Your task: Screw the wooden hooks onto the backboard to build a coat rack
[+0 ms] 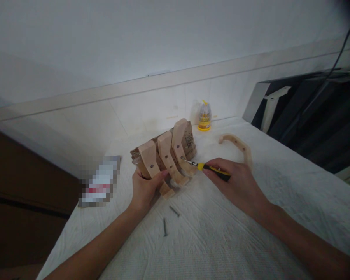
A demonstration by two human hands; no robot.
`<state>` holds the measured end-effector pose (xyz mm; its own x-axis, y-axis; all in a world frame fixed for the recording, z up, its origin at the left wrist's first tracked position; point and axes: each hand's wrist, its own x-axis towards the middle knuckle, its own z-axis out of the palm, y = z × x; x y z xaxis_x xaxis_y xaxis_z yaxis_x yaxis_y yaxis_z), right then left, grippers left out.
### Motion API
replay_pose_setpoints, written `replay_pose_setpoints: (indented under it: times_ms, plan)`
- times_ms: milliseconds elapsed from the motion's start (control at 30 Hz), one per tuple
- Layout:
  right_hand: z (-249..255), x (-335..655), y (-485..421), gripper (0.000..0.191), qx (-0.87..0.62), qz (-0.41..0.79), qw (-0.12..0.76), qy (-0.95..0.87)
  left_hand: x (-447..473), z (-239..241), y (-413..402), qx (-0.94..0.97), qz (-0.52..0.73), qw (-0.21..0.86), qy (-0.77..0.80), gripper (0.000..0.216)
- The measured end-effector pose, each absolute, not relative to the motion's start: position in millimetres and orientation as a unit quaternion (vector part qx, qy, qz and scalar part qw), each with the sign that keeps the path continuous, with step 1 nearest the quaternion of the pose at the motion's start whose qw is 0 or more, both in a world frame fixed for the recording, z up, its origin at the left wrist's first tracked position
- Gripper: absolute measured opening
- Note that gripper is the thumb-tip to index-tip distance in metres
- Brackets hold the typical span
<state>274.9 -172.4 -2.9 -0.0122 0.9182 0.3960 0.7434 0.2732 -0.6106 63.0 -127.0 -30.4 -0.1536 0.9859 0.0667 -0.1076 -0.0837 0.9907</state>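
Starting at the far left, a brown panel is standing beside the white cloth, and a packet (its print is blurred out) is lying near the edge. Next comes your left hand — it's gripping the cardboard block by its lower left side, the thumb pressing across the front. That block is sitting mid-cloth, tilted, with three bent wooden pieces lining its face.

The left wooden piece is showing one dark fastener above your thumb. Below, two loose screws are lying on the cloth: the lower screw and, just right of it, the upper screw. The middle wooden piece is showing two fasteners, and so is the right wooden piece.

Now the action spot: your screwdriver is pointing its tip at the lower fastener of that right piece! Behind, a yellow-based case is standing upright near the wall. Your right hand is closing firmly around the black-and-yellow handle — and just beyond it, a loose wooden hook is lying on the cloth. At far right, a dark framed object is leaning beside the cloth.
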Motion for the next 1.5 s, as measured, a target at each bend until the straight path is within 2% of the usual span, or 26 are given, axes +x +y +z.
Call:
replay_pose_setpoints:
  times_ms: [733, 967, 1100, 1333, 1433, 1500]
  plan:
    - [-2.8, 269.2, -174.4, 0.016, -0.620, 0.161, 0.353, -0.682, 65.1, -25.6, -131.4, 0.493, 0.568, 0.422, 0.507, 0.037]
    - [-8.7, 266.2, -175.3, 0.013, -0.635, 0.120, 0.331, -0.687, 65.6, -23.1, -133.4, 0.514, 0.561, 0.411, 0.502, 0.031]
    - [-10.4, 268.5, -175.6, 0.008, -0.658, 0.078, 0.287, -0.692, 65.3, -23.4, -132.9, 0.517, 0.560, 0.399, 0.510, 0.031]
    - [-5.8, 270.5, -175.6, 0.023, -0.678, 0.022, 0.197, -0.708, 66.4, -22.4, -133.6, 0.505, 0.559, 0.406, 0.518, 0.032]
    - [-5.6, 270.1, -175.5, 0.026, -0.666, 0.033, 0.198, -0.719, 67.7, -20.8, -135.0, 0.509, 0.557, 0.411, 0.512, 0.030]
    - [-6.7, 269.7, -175.7, 0.020, -0.655, 0.045, 0.226, -0.720, 68.0, -20.5, -135.4, 0.513, 0.558, 0.409, 0.508, 0.028]
